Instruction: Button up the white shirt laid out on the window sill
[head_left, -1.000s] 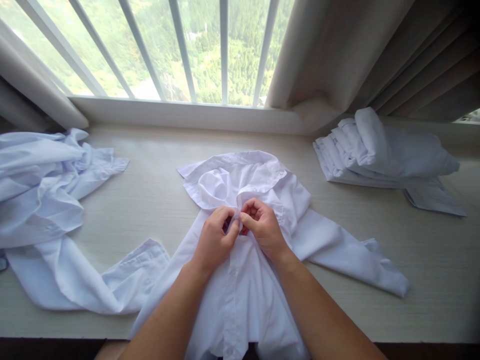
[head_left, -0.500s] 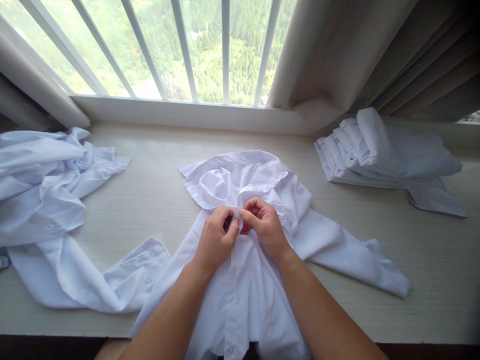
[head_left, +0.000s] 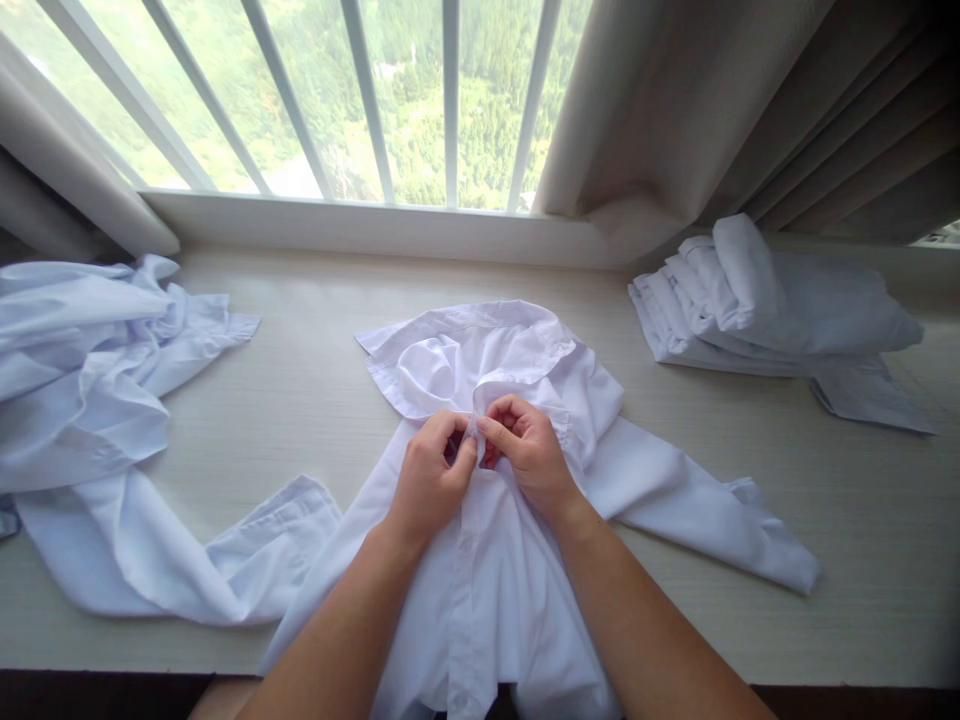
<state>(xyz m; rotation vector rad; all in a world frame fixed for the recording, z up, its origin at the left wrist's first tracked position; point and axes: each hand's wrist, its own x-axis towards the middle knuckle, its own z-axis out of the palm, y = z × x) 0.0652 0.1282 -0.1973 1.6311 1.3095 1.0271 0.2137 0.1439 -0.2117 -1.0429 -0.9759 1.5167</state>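
A white shirt (head_left: 487,560) is lying front-up in the middle of the pale wooden ledge (head_left: 315,390), its collar (head_left: 465,335) pointing toward twelve o'clock and its hem hanging over the near edge at six o'clock. The left hand (head_left: 429,478) and the right hand (head_left: 529,455) are meeting just below the collar, both of them pinched shut on the shirt's front placket (head_left: 472,432), thumbs and forefingers pressing the cloth between them; what exactly sits between the fingertips is too small to tell. One sleeve (head_left: 697,510) is trailing out toward four o'clock, lying flat on the ledge, while the other sleeve (head_left: 285,520) is spreading toward eight o'clock and touching the next garment. At nine o'clock, a loose heap of white shirts (head_left: 82,380) is sprawling across the ledge. At two o'clock, well apart from the hands, a folded stack of white shirts (head_left: 765,300) is resting beside a beige curtain (head_left: 675,110). Beyond the ledge at twelve o'clock, a window with white bars (head_left: 450,100) is showing green trees outside.
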